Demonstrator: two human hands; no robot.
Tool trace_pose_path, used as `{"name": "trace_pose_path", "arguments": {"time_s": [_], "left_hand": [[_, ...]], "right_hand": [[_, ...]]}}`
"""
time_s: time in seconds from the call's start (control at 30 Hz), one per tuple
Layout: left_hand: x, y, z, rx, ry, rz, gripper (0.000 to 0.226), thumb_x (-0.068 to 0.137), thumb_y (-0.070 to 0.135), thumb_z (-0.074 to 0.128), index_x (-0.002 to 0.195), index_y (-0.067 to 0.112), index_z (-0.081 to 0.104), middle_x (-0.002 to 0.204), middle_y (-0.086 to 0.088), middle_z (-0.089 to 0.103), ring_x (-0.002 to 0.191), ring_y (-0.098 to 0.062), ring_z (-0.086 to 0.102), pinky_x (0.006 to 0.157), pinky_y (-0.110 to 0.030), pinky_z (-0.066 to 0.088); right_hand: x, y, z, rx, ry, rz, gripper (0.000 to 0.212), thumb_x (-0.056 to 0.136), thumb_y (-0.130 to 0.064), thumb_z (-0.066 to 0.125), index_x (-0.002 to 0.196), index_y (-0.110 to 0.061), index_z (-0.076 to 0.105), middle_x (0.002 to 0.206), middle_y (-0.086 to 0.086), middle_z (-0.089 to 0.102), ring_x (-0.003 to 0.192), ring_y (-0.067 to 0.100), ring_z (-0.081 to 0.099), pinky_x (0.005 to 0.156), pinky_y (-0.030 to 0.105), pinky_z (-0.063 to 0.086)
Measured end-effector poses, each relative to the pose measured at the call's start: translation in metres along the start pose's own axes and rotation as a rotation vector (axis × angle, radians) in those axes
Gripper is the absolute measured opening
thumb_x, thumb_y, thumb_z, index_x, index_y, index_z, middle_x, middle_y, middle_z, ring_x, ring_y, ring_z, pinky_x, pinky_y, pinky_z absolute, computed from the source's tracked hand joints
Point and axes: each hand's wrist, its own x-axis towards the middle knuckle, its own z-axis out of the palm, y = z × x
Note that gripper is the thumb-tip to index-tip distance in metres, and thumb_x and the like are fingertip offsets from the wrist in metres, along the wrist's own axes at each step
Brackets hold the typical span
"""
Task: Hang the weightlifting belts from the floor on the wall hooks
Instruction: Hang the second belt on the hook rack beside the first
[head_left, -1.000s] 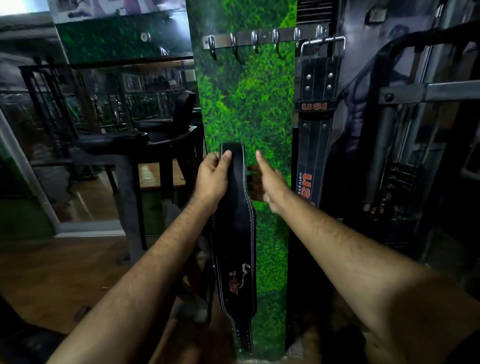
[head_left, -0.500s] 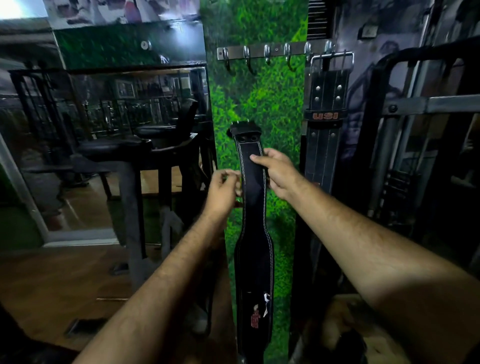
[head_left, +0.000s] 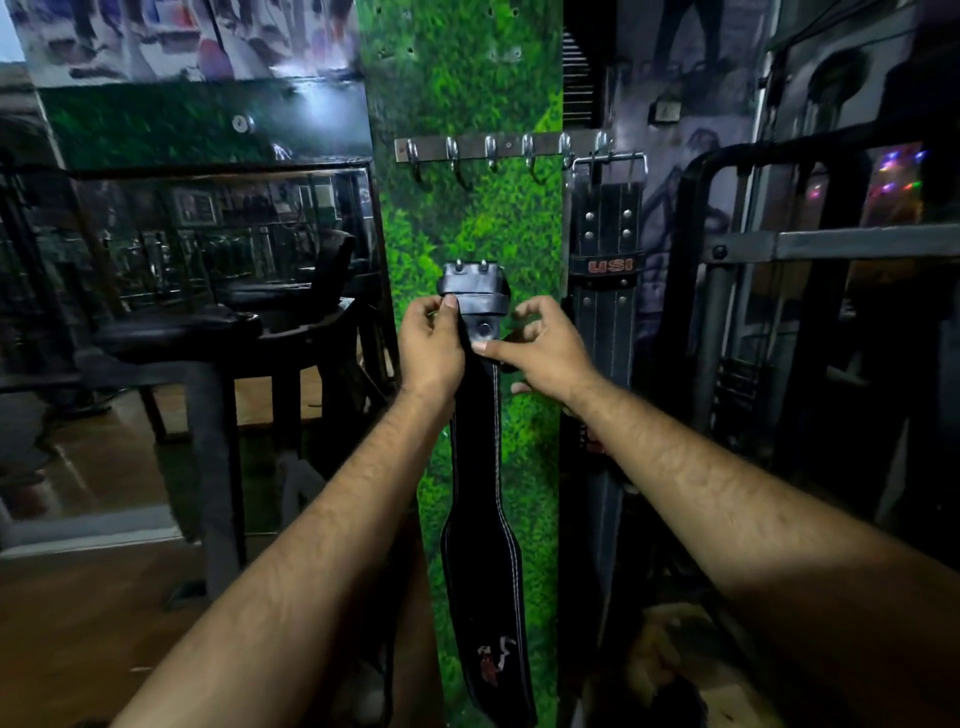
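Head view: black belt (head_left: 480, 499) held upright at frame centre, below hook rail (head_left: 506, 148). Gripped near buckle (head_left: 471, 286) by left hand (head_left: 431, 345); pinched by right hand (head_left: 545, 348), probably to steady buckle for hooking. Second belt (head_left: 605, 244) hung upper right.

A metal hook rail (head_left: 498, 146) runs across the upper middle of the frame, fixed to the green grass-print panel (head_left: 467, 218); its right-most hook carries a black belt marked USI (head_left: 605, 249), hanging straight down by its buckle; the other hooks to the left are bare; wooden floor (head_left: 78, 613) fills the lower left.
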Motion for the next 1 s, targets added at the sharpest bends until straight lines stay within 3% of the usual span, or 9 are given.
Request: {"name": "trace_pose_path", "arguments": {"time_s": [0.07,0.13,0.27,0.37,0.47,0.53,0.6,0.8,1.0], "left_hand": [[0.000,-0.001,0.007,0.000,0.032,0.007,0.014,0.100,0.014,0.054,0.104,0.002,0.059,0.082,0.003,0.058,0.072,-0.002,0.051,0.065,-0.011,0.042],[0.000,-0.002,0.013,0.021,0.034,0.013,0.021,0.100,0.013,0.053,0.109,-0.004,0.059,0.084,0.001,0.059,0.072,-0.001,0.052,0.065,-0.010,0.043],[-0.002,-0.002,0.029,0.072,0.006,0.040,0.022,0.100,0.015,0.052,0.110,-0.004,0.058,0.088,-0.003,0.062,0.075,-0.006,0.056,0.069,-0.018,0.046],[0.001,-0.007,0.045,0.115,-0.016,0.039,0.017,0.099,0.015,0.054,0.106,0.000,0.059,0.088,-0.004,0.060,0.077,-0.010,0.054,0.068,-0.018,0.046],[0.004,-0.012,0.063,0.159,0.022,0.072,0.012,0.090,0.024,0.062,0.098,0.018,0.057,0.088,-0.004,0.059,0.078,-0.017,0.056,0.072,-0.033,0.048],[0.007,-0.009,0.076,0.162,0.084,0.085,0.026,0.086,0.018,0.066,0.109,0.022,0.054,0.094,0.000,0.057,0.078,-0.015,0.056,0.072,-0.032,0.050],[0.013,-0.003,0.093,0.095,0.056,0.008,0.031,0.089,0.008,0.061,0.119,0.013,0.056,0.098,0.001,0.061,0.083,-0.014,0.059,0.076,-0.029,0.051],[0.032,0.001,0.134,0.003,-0.009,-0.052,0.013,0.100,0.016,0.053,0.100,0.009,0.064,0.087,-0.004,0.066,0.078,-0.016,0.062,0.073,-0.031,0.055],[0.054,0.001,0.166,-0.006,-0.048,-0.042,0.021,0.100,0.017,0.053,0.080,0.015,0.059,0.077,-0.004,0.061,0.075,-0.022,0.057,0.070,-0.035,0.049]], "right_hand": [[0.006,0.000,-0.005,-0.171,0.071,-0.048,0.088,0.063,-0.045,0.091,0.135,-0.028,0.044,0.127,0.000,0.058,0.102,0.016,0.062,0.081,0.041,0.060],[0.016,0.001,-0.010,-0.193,0.030,-0.086,0.085,0.064,-0.041,0.090,0.137,-0.024,0.051,0.134,-0.001,0.060,0.107,0.015,0.059,0.094,0.039,0.054],[0.029,-0.004,-0.020,0.115,-0.125,-0.060,0.012,0.084,-0.026,0.079,0.091,-0.021,0.071,0.086,-0.005,0.074,0.077,0.009,0.067,0.067,0.032,0.055],[0.044,0.000,-0.030,0.263,-0.073,-0.039,0.011,0.095,-0.023,0.066,0.086,-0.018,0.067,0.083,0.001,0.072,0.068,0.009,0.064,0.050,0.016,0.046],[0.062,0.009,-0.042,0.300,-0.050,-0.077,0.004,0.095,-0.015,0.065,0.096,-0.014,0.068,0.103,0.017,0.075,0.083,0.021,0.069,0.065,0.031,0.057],[0.073,0.016,-0.053,0.340,-0.082,-0.100,0.012,0.096,-0.007,0.063,0.096,-0.018,0.065,0.103,0.016,0.075,0.082,0.020,0.072,0.073,0.038,0.060],[0.082,0.024,-0.063,0.385,-0.129,-0.114,0.017,0.096,-0.004,0.061,0.106,-0.017,0.063,0.098,0.012,0.074,0.072,0.011,0.072,0.065,0.029,0.060],[0.115,0.038,-0.091,0.394,-0.126,-0.131,0.008,0.098,-0.009,0.060,0.105,-0.006,0.061,0.090,0.010,0.073,0.059,0.006,0.068,0.046,0.022,0.052],[0.151,0.041,-0.102,0.397,-0.033,-0.125,0.047,0.088,-0.033,0.067,0.127,-0.007,0.060,0.118,0.021,0.070,0.102,0.030,0.070,0.072,0.039,0.060]]}}
